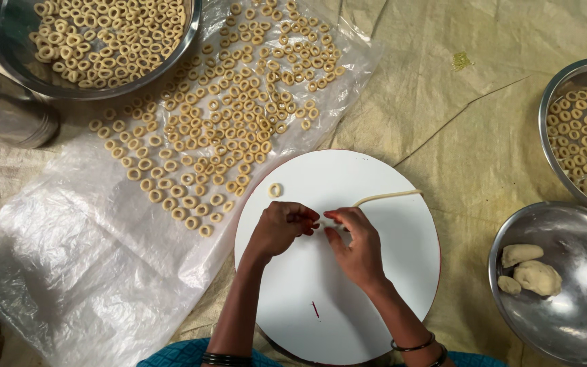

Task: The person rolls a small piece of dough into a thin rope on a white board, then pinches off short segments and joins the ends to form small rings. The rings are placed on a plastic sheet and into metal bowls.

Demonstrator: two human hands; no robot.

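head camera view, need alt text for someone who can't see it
Seen from above, the left hand and right hand pinch the end of a thin dough rope over a round white board, with one finished dough ring beside them. Many dough rings lie on a clear plastic sheet, and a steel bowl holds dough lumps.

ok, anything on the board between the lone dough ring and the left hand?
No. In the head view only bare white board separates the lone dough ring from the left hand; the dough rope runs off to the right of both.
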